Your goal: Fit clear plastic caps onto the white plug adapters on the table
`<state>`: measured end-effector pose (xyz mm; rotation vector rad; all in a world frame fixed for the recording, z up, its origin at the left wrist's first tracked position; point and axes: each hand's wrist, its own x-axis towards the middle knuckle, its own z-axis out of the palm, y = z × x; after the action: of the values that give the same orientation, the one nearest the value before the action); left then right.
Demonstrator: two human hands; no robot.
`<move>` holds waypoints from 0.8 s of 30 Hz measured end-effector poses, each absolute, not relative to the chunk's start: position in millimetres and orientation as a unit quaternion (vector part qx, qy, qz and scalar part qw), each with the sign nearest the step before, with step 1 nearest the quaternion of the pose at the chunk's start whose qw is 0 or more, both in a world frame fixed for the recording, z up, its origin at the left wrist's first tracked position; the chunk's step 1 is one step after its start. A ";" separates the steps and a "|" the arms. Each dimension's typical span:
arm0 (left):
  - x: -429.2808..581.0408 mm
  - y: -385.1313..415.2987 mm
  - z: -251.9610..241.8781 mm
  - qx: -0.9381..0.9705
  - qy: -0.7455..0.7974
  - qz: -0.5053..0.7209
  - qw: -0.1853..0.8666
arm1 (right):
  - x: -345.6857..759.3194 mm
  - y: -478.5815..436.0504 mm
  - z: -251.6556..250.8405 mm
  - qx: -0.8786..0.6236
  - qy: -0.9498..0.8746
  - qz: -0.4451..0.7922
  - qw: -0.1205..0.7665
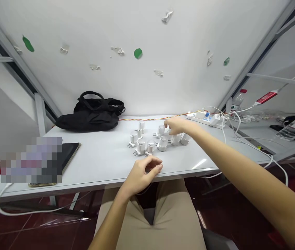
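Several small white plug-in devices with clear tops and metal prongs stand or lie grouped mid-table, among them one at the front (149,147), one at the back (141,126) and one at the right end (185,139). My right hand (175,125) reaches over the back right of the group, fingers bent down beside a device (161,131); what its fingertips hold, if anything, is hidden. In front of the group, at the table's near edge, my left hand (145,172) hovers with thumb and fingers curved and a gap between them, holding nothing.
A black bag (92,113) lies at the back left. A dark tablet-like item (69,154) is at the left, partly blurred out. A white power strip (207,119) with plugs and cables sits at the back right, near a red-capped bottle (238,98).
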<state>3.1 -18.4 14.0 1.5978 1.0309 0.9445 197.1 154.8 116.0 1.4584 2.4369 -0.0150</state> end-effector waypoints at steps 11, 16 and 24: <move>3.5 -18.5 12.5 0.656 0.421 0.392 0.488 | 185.5 138.6 142.1 0.577 0.813 0.072 0.016; 3.4 -19.0 11.4 0.655 0.424 0.392 0.488 | 157.1 129.1 146.0 0.528 0.845 0.089 -0.014; 3.5 -19.3 13.3 0.653 0.430 0.392 0.485 | 123.2 134.9 122.8 0.353 0.931 0.088 0.030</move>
<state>3.5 -19.3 13.3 1.5899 1.0472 0.9549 123.2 134.9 122.8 1.0881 2.8702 0.2698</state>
